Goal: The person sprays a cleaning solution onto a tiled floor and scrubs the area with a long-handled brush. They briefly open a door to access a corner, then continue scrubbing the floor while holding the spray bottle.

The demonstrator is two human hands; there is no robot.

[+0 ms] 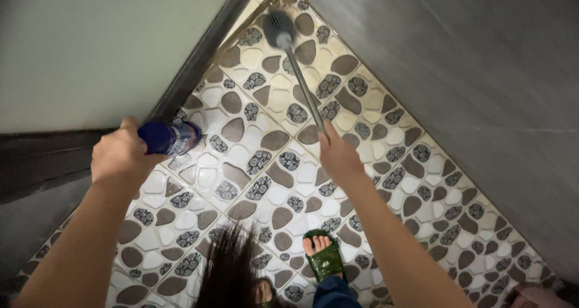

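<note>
Scrubbing best done with right hand [339, 154] clenched on the long-handled brush [278, 30], head flat to pebble-patterned floor tiles [265, 163], left hand [119, 154] grasping blue bottle [170, 137]

A narrow strip of pebble-patterned tiled floor [265, 163] in cream, brown and grey runs from the bottom toward the top centre. A pale smooth wall [90, 42] fills the upper left (dark trim along its base), a grey tiled wall [482, 73] the right. Light is dim.
</note>
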